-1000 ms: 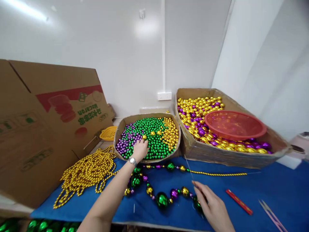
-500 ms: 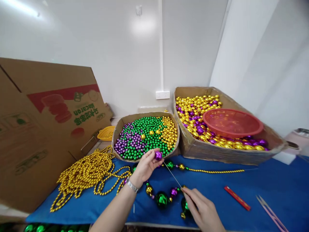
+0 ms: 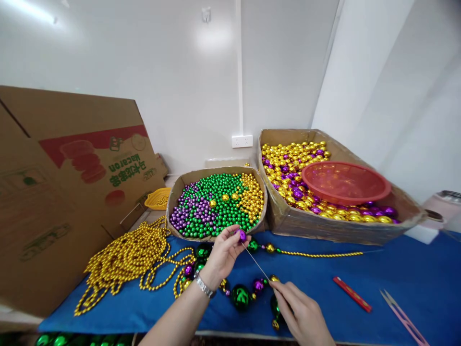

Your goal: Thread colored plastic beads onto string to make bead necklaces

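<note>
A shiny purple bead (image 3: 241, 235) is pinched in the fingertips of my left hand (image 3: 225, 252), just in front of the box of small beads. My right hand (image 3: 298, 307) is closed on a thin needle (image 3: 257, 264), whose far end reaches the purple bead. Whether the tip has entered the bead's hole I cannot tell. Below my hands lies a strung bead garland (image 3: 240, 297) of green, gold and purple balls. Part of it passes behind my left hand and wrist, and its end by my right hand is partly covered.
A carton of small beads (image 3: 264, 211) stands behind my hands; a larger carton (image 3: 342, 233) with a red basket (image 3: 345, 182) is right of it. Gold bead strands (image 3: 126, 257) lie left, by a big cardboard box (image 3: 79, 192). Red packet (image 3: 352, 294) and pink tweezers (image 3: 403, 317) lie right.
My left hand has shifted slightly right and down with the purple bead, nearer the needle in my right hand. More of the garland shows left of my wrist.
</note>
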`<state>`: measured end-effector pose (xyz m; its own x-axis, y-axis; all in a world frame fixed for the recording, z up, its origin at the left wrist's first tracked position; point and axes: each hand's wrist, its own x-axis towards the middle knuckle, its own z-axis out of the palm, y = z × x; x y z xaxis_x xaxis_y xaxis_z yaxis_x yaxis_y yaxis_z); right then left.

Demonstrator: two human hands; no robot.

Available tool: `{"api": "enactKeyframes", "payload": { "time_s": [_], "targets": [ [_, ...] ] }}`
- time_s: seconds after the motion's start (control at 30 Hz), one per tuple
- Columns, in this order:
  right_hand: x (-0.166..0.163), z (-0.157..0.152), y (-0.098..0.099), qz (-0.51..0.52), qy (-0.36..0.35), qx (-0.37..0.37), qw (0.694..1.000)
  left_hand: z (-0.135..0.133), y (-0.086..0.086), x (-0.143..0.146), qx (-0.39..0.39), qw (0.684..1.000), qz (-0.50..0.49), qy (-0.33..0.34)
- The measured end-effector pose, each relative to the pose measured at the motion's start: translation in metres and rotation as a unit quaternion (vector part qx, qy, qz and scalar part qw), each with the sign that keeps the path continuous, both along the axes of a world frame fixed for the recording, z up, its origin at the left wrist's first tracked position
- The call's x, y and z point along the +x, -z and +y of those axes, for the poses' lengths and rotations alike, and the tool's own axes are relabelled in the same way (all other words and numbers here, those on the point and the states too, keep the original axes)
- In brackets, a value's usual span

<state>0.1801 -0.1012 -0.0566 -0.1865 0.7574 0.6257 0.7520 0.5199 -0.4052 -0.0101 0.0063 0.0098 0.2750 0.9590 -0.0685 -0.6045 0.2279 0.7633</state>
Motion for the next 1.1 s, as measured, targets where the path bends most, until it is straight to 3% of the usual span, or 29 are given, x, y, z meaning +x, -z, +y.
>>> {"api": "enactKeyframes", "payload": {
  "time_s": [0.2, 0.3, 0.47, 0.6, 0.67, 0.7, 0.73, 0.8, 0.87, 1.0, 1.1],
  "targets": [
    [-0.006, -0.001, -0.006, 0.039, -0.01, -0.05, 0.998, -0.014, 0.008, 0.012, 0.062, 0.994, 0.07, -0.061],
    [-0.008, -0.002, -0.007, 0.052, -0.015, -0.057, 0.997, -0.019, 0.012, 0.017, 0.056, 0.995, 0.071, -0.051],
    [-0.006, -0.001, -0.002, 0.024, 0.01, -0.027, 0.999, -0.027, 0.021, 0.024, 0.049, 0.995, 0.068, -0.046],
    [-0.004, 0.002, -0.003, 0.012, 0.034, 0.012, 0.999, -0.025, 0.024, 0.024, 0.117, 0.982, 0.146, -0.033],
    [-0.002, 0.003, -0.005, 0.014, 0.04, 0.014, 0.999, -0.009, 0.02, 0.015, 0.183, 0.952, 0.24, -0.044],
    [0.0, 0.003, -0.006, 0.013, 0.045, 0.016, 0.999, 0.003, 0.017, 0.009, 0.224, 0.918, 0.323, -0.058],
    [0.001, 0.003, -0.006, 0.011, 0.052, 0.022, 0.998, 0.016, 0.013, 0.001, 0.261, 0.867, 0.418, -0.079],
    [0.005, 0.003, -0.006, 0.007, 0.065, 0.037, 0.997, 0.045, 0.009, -0.015, 0.309, 0.713, 0.624, -0.083],
    [0.007, 0.003, -0.004, 0.003, 0.072, 0.04, 0.997, 0.07, 0.008, -0.027, 0.312, 0.65, 0.69, -0.061],
    [0.007, 0.004, -0.001, 0.005, 0.069, 0.026, 0.997, 0.092, 0.015, -0.032, 0.304, 0.641, 0.704, -0.024],
    [0.006, 0.003, -0.001, 0.012, 0.064, 0.018, 0.998, 0.092, 0.018, -0.028, 0.295, 0.665, 0.686, -0.027]
  ]
}}
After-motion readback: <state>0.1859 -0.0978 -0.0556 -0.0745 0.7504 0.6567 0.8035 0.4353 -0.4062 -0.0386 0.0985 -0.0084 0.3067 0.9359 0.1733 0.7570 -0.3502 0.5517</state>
